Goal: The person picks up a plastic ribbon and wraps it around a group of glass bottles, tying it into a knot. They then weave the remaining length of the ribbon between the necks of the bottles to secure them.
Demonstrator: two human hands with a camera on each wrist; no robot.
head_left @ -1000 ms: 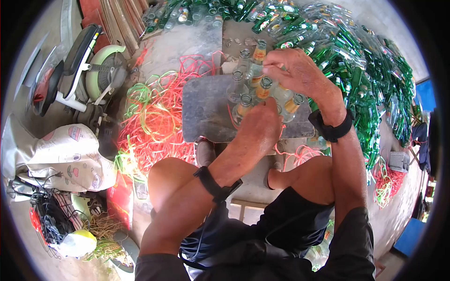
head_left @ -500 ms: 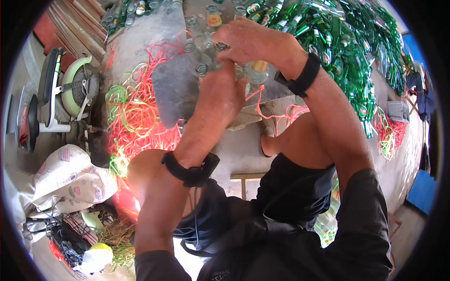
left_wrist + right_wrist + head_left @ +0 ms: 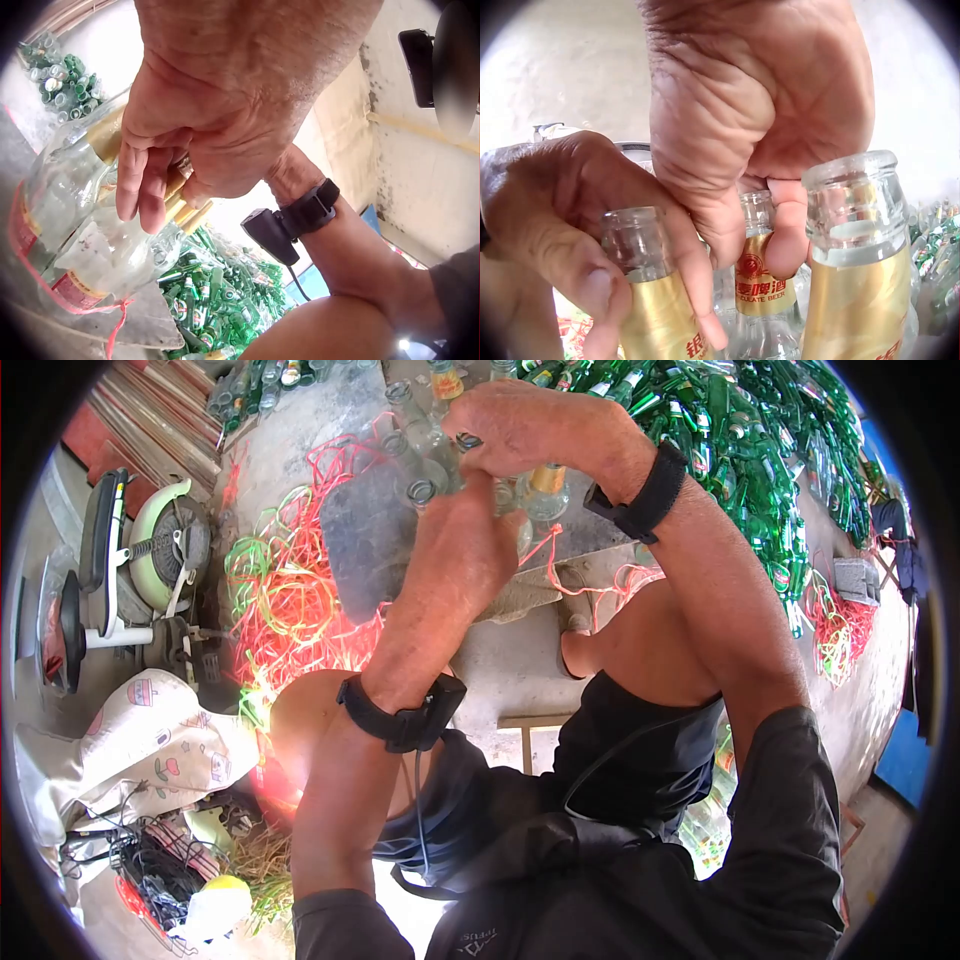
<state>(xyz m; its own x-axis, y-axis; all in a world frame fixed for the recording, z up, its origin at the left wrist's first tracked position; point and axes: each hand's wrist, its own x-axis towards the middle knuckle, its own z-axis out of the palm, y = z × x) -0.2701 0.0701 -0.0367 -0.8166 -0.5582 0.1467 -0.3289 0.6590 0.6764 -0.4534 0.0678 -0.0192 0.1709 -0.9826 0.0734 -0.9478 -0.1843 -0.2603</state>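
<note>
Green bottles (image 3: 735, 470) lie heaped right of the grey slab (image 3: 360, 550); my left hand (image 3: 460, 550) and right hand (image 3: 540, 425) each curl thumb and finger round a neck among the clear bottles (image 3: 105, 247) standing in from its left edge, pink string (image 3: 124, 305) round their bases

I have smooth, glossy glass bottles (image 3: 855, 206); neck labels (image 3: 859, 304) with metallic sheen; shiny, plastic-looking strands (image 3: 320, 640); one matt board (image 3: 355, 555).
</note>
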